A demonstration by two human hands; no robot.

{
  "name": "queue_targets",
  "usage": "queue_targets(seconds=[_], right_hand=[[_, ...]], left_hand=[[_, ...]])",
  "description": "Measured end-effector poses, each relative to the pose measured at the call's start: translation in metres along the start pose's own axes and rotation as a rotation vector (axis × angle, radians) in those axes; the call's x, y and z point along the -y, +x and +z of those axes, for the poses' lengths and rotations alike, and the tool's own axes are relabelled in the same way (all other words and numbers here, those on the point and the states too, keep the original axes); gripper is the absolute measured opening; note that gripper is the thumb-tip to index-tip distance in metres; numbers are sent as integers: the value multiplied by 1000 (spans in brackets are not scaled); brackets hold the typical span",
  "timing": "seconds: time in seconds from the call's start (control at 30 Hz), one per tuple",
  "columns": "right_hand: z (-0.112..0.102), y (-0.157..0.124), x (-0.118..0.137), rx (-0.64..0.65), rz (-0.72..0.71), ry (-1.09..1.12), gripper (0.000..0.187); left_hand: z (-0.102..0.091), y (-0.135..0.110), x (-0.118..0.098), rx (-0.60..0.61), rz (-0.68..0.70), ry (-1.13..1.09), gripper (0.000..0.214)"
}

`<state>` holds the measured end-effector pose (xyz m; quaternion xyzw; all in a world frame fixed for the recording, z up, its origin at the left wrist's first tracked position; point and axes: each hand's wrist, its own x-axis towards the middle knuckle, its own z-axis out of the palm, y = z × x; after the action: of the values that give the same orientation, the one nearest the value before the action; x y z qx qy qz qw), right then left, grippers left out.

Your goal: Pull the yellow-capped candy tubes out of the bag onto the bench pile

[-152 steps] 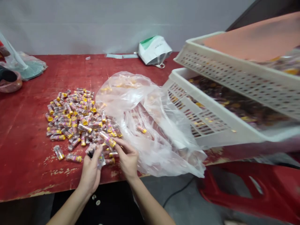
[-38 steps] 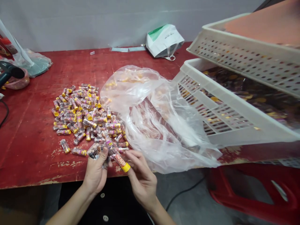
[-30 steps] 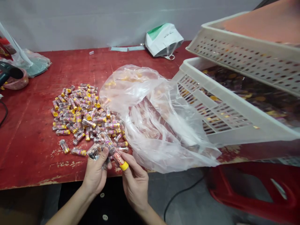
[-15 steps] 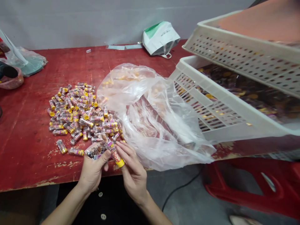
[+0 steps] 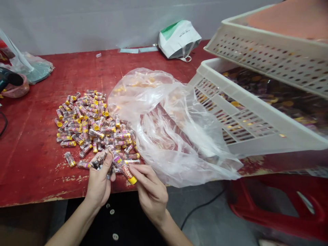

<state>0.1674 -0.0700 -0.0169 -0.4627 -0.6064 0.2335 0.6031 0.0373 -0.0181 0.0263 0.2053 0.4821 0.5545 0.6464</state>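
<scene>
My left hand (image 5: 98,181) grips a small bunch of clear printed tubes (image 5: 99,160) against the fingers, at the front edge of the red table (image 5: 33,153). My right hand (image 5: 150,193) pinches a clear tube with a yellow cap (image 5: 124,169) between thumb and fingers. That tube's far end reaches the left hand's bunch. Just beyond both hands lies a loose pile of several similar yellow-capped tubes (image 5: 87,124). A crumpled clear plastic bag (image 5: 164,136) touches the pile's right side, close to my right hand.
Stacked white perforated crates (image 5: 232,118) holding packed goods overhang the table's right side. A red plastic stool (image 5: 276,208) stands below them. A white-and-green bag (image 5: 178,39) leans on the back wall. A pink bowl (image 5: 15,89) sits at the far left.
My right hand has shifted the yellow-capped tube left, closer to the left hand's bunch. The left hand's fingers now curl over that bunch. The view has moved slightly.
</scene>
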Motion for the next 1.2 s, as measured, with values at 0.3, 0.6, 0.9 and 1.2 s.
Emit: queue_targets(seconds=[0.3,0.6,0.9,1.2], right_hand=[[10,-1,9,-119,-6,-40,61],[7,6,12,16,60,55,51],[-15,5,5,144,112,158,40],[-14,20,9,441,28,179,30]], left_hand=[[-1,-6,9,-1,-28,6,37],[-11,4,-3,-7,-121,-122,30],[-14,12,-9,-50,-367,-368,19],[-15,0,-2,-2,-459,-162,47]])
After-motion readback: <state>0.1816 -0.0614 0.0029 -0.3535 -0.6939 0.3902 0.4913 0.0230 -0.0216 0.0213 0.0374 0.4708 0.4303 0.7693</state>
